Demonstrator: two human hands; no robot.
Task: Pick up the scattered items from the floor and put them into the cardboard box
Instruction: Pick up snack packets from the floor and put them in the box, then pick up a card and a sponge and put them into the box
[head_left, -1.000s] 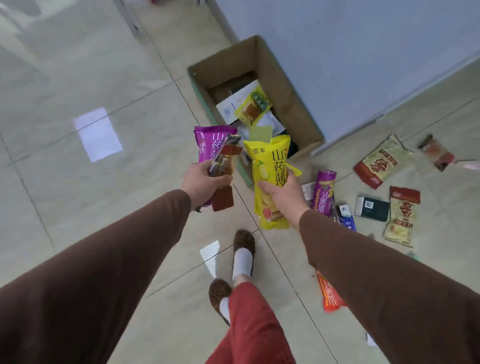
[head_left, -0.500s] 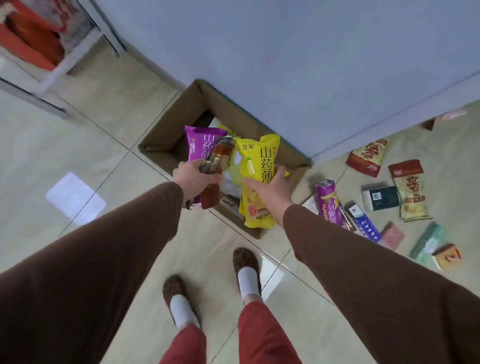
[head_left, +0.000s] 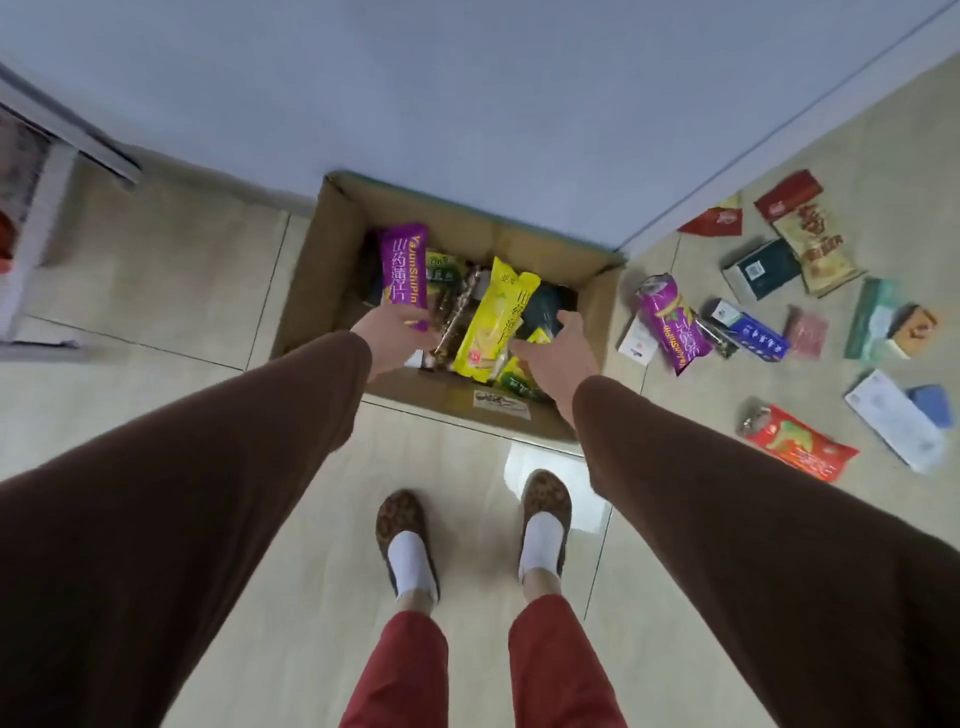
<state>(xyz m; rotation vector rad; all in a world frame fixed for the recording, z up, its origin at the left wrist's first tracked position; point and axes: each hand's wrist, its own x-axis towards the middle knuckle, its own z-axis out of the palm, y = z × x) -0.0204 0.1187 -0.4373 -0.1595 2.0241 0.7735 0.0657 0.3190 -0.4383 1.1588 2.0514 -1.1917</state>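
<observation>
The open cardboard box (head_left: 332, 249) stands against the wall and holds several snack packets. My left hand (head_left: 389, 335) is over its near left side and still holds the lower end of a purple packet (head_left: 402, 267), which stands upright. A brown packet (head_left: 457, 312) hangs just right of that hand, apart from the fingers. My right hand (head_left: 558, 345) is over the near right side with its fingers spread. A yellow packet (head_left: 493, 322) is loose beside it, inside the box.
Scattered items lie on the floor right of the box: another purple packet (head_left: 672, 325), a blue box (head_left: 756, 335), a dark box (head_left: 763, 267), a red packet (head_left: 800, 441), a white envelope (head_left: 893, 418). My feet (head_left: 543, 519) stand close before the box. A rack (head_left: 31, 218) is at the left.
I stepped up to the box and both hands moved over it. My right hand let go of the yellow packet, and the brown packet slipped from my left hand.
</observation>
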